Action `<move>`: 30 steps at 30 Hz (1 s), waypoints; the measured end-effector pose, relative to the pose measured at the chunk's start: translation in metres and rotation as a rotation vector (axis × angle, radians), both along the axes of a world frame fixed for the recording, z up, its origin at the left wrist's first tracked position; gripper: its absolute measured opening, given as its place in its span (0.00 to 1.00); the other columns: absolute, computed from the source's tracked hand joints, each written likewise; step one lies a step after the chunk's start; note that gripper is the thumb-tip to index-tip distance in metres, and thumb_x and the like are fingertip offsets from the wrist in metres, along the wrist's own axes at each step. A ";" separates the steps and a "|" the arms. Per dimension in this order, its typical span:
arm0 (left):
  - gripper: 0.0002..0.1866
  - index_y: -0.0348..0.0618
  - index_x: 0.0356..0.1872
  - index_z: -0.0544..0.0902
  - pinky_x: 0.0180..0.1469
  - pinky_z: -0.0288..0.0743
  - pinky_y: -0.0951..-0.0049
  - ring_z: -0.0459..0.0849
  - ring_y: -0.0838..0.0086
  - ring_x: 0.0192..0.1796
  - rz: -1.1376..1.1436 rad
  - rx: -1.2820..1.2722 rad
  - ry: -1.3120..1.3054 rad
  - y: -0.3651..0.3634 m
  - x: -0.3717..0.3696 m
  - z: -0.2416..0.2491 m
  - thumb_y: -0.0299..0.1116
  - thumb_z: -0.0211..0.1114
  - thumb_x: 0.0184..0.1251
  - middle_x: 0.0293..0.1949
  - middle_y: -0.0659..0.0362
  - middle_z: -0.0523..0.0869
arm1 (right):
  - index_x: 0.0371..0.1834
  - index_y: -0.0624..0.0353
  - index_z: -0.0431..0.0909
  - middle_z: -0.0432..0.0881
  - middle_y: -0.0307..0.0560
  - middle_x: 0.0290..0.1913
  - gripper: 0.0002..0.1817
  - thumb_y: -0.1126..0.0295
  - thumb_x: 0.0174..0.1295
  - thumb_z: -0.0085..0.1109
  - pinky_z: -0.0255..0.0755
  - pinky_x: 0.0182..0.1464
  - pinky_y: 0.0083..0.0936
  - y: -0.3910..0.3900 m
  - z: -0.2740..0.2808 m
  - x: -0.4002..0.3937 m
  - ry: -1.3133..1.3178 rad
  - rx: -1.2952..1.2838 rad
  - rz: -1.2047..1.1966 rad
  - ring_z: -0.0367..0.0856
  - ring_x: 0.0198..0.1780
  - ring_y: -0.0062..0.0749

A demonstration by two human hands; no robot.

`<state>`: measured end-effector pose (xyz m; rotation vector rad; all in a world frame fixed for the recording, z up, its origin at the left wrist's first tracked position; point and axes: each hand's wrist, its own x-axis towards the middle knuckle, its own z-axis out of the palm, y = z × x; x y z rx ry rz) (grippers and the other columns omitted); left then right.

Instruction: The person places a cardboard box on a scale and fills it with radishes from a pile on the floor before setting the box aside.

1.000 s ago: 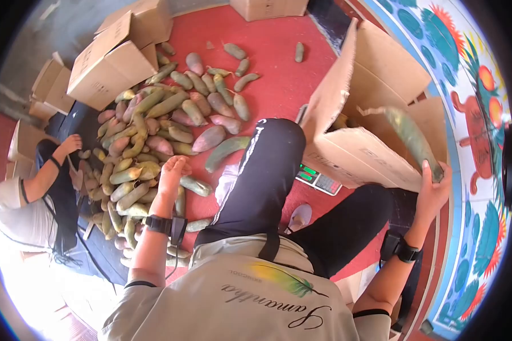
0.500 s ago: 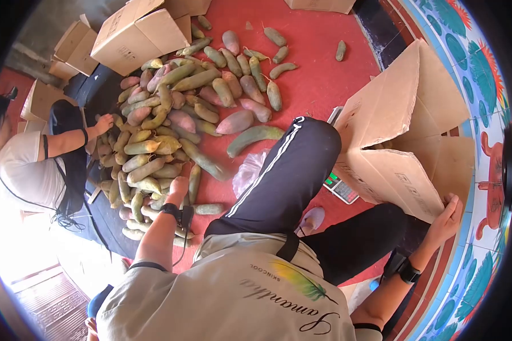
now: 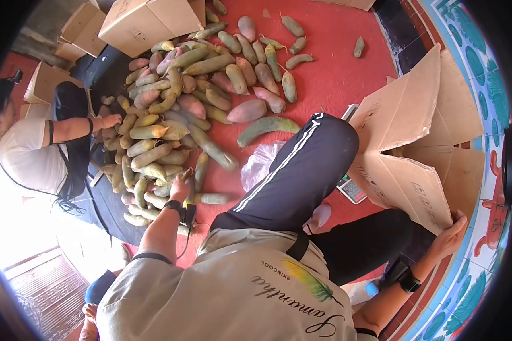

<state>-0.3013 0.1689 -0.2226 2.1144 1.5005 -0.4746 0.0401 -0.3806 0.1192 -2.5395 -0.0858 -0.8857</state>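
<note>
A big heap of green and pinkish long radishes lies on my left. My left hand is down at the near side of the heap, its fingers curled round a greenish radish that is partly hidden. Over on the right stands a cardboard box with its flaps up. My right hand grips the lower edge of the box's near flap. The inside of the box is mostly hidden by the flaps. Under its left side, part of a scale with lit green digits shows.
Another person sits across the heap on the left, with a hand on the radishes. More cartons stand behind it. A crumpled clear plastic bag lies by my knee on the red floor. A painted tile wall borders the right.
The view has shifted slightly, so most things appear a little further right. My left hand has closed round a radish in the heap. My right hand stays at the box flap.
</note>
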 end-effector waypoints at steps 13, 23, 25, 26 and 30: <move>0.23 0.40 0.55 0.65 0.53 0.69 0.57 0.74 0.50 0.53 -0.074 -0.027 0.112 0.023 0.036 -0.023 0.43 0.46 0.66 0.48 0.40 0.77 | 0.35 0.67 0.75 0.77 0.48 0.30 0.22 0.61 0.70 0.34 0.68 0.40 0.24 0.004 0.001 -0.007 0.020 0.028 -0.012 0.75 0.33 0.31; 0.14 0.45 0.48 0.73 0.49 0.73 0.61 0.79 0.57 0.50 -0.333 -0.020 0.410 0.011 0.040 -0.006 0.32 0.50 0.61 0.46 0.47 0.80 | 0.36 0.67 0.76 0.77 0.48 0.30 0.22 0.60 0.70 0.34 0.68 0.40 0.24 0.007 0.001 -0.005 0.013 0.048 -0.060 0.75 0.34 0.31; 0.14 0.45 0.48 0.73 0.49 0.74 0.62 0.80 0.58 0.49 -0.249 0.036 0.373 0.009 0.037 -0.007 0.31 0.51 0.62 0.45 0.48 0.81 | 0.36 0.66 0.76 0.77 0.48 0.30 0.23 0.59 0.70 0.34 0.68 0.40 0.24 0.006 0.001 -0.005 0.016 0.036 -0.069 0.75 0.34 0.31; 0.14 0.45 0.48 0.73 0.49 0.74 0.62 0.80 0.58 0.49 -0.255 0.038 0.369 0.009 0.037 -0.007 0.31 0.51 0.62 0.45 0.48 0.81 | 0.36 0.66 0.76 0.77 0.48 0.30 0.23 0.59 0.70 0.34 0.68 0.40 0.24 0.006 0.001 -0.005 0.012 0.037 -0.075 0.75 0.34 0.31; 0.15 0.43 0.48 0.71 0.50 0.75 0.64 0.80 0.60 0.49 -0.181 0.054 0.337 0.016 0.035 -0.012 0.32 0.54 0.60 0.44 0.48 0.81 | 0.36 0.65 0.76 0.78 0.48 0.30 0.22 0.59 0.70 0.34 0.68 0.41 0.25 0.006 0.000 -0.004 0.028 0.051 -0.087 0.76 0.35 0.32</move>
